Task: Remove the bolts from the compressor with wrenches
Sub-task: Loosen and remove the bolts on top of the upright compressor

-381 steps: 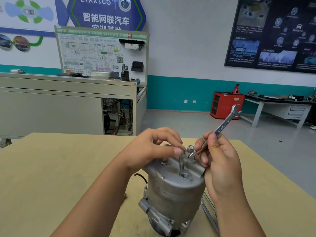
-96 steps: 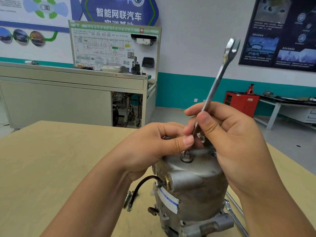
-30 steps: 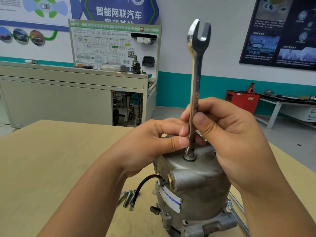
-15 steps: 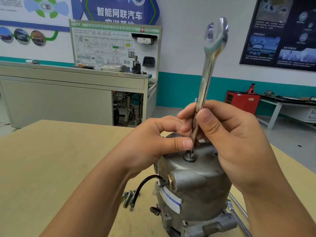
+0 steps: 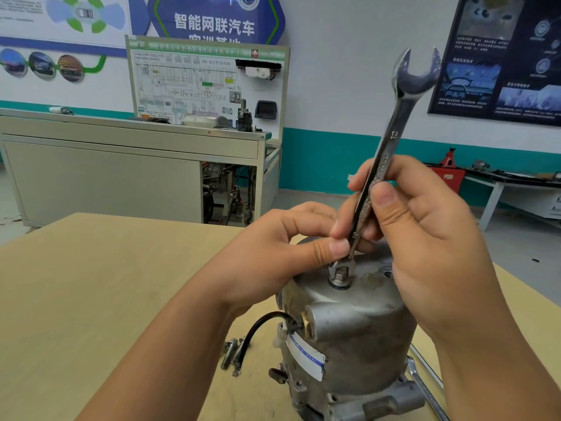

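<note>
Pale wooden bench (image 5: 106,284) carries the compressor (image 5: 358,329) standing on end, one bolt (image 5: 340,274) seated in its top face, loose bolts (image 5: 229,354) lying by its base. Your right hand (image 5: 425,238) pinches the wrench (image 5: 391,138) at mid-shank, your left hand (image 5: 273,262) pinches its lower end just above the bolt, and the tool stands near upright with its lower jaw over the bolt head. Recommended: twirl the wrench about its own axis in light fingertip turns, hold the jaw square on the flats, and rise with the thread so the head does not slip out
</note>
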